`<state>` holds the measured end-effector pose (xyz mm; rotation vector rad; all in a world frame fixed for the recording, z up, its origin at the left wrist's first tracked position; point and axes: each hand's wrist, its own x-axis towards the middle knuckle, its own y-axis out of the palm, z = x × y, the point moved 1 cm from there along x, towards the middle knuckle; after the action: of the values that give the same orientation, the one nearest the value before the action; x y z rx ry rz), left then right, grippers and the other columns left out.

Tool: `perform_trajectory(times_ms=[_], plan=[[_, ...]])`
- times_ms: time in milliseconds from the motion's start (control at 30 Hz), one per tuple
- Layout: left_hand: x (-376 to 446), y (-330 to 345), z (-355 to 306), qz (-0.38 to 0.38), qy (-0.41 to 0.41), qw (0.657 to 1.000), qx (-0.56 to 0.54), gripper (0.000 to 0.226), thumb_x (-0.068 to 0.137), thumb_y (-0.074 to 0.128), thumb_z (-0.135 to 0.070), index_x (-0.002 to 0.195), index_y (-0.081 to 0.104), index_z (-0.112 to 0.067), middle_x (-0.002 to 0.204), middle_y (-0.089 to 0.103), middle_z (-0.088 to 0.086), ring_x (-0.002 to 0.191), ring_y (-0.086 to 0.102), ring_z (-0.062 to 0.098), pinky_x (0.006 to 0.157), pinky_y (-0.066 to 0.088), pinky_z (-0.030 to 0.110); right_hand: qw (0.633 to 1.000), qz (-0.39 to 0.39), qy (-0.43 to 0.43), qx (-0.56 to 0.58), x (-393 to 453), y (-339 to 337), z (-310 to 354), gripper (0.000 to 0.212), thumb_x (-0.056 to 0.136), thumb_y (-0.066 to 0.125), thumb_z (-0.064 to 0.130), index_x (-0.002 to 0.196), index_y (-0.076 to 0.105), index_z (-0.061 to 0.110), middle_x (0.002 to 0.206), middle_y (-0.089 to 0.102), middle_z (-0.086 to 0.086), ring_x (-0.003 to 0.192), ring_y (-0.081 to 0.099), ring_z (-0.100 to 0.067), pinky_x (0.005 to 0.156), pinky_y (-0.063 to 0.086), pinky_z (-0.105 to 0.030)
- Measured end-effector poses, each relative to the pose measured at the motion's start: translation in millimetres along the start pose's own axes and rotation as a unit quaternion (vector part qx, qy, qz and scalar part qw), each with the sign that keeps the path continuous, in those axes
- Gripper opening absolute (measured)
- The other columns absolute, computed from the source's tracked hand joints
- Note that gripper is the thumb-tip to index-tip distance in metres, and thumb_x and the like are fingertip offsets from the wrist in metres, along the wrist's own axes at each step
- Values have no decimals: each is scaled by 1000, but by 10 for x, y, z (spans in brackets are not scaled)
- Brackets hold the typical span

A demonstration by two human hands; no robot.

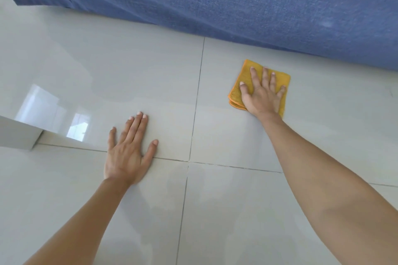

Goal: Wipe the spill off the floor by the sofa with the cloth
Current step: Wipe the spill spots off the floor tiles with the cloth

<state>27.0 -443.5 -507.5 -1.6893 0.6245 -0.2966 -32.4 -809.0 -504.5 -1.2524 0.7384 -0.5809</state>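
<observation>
A folded yellow-orange cloth (243,77) lies flat on the pale glossy floor tiles (150,75), a short way in front of the blue sofa (237,0). My right hand (261,94) presses flat on the cloth with its fingers spread toward the sofa. My left hand (129,148) rests palm down on the bare tile to the left, fingers apart, holding nothing. I see no distinct spill on the tiles; faint dull streaks show near the cloth and between my arms.
The sofa's fabric front runs diagonally across the top, reaching the floor. A white furniture corner (19,133) stands on the floor at the left edge. Grout lines (195,114) cross between my hands. Bright window reflections lie on the tiles at left.
</observation>
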Motion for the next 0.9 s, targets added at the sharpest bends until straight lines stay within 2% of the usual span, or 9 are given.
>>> perform_trajectory(times_ms=[300, 467, 633, 733, 900], plan=[[-6, 3, 7, -4, 11, 1000, -19, 67, 93, 16, -53, 153, 2, -27, 159, -1, -13, 147, 1, 6, 120, 4, 41, 990, 9, -143, 7, -249, 215, 1327, 67, 92, 26, 63, 154, 12, 41, 165, 1, 4, 152, -2, -24, 117, -6, -59], [4, 15, 8, -4, 17, 1000, -26, 67, 93, 16, -52, 154, 3, -26, 160, -2, -13, 147, -2, 6, 121, 2, 39, 971, 20, -237, -6, -637, 348, 1727, 66, 92, 27, 62, 154, 13, 41, 165, 2, 3, 152, -1, -22, 118, -4, -58], [3, 12, 14, -2, 17, 1000, -26, 65, 93, 12, -50, 153, -2, -27, 159, -5, -14, 145, -7, 2, 120, -2, 37, 949, 24, -313, -16, -881, 385, 1572, 66, 92, 28, 63, 153, 14, 43, 165, 4, 5, 152, 0, -20, 119, -3, -56], [0, 1, -7, -4, 14, 1000, -19, 65, 93, 11, -49, 153, 2, -26, 160, -1, -12, 147, -2, 5, 119, -1, 37, 941, 27, -335, -27, -973, 362, 1307, 65, 92, 27, 64, 153, 14, 44, 165, 5, 5, 152, 2, -19, 119, -3, -55], [3, 0, -12, -1, 9, 1000, -8, 68, 91, 10, -51, 153, 4, -25, 161, 3, -11, 149, 4, 10, 119, 0, 38, 952, 28, -304, -25, -975, 273, 644, 65, 92, 27, 66, 152, 12, 46, 165, 5, 7, 152, 2, -19, 120, -1, -55]])
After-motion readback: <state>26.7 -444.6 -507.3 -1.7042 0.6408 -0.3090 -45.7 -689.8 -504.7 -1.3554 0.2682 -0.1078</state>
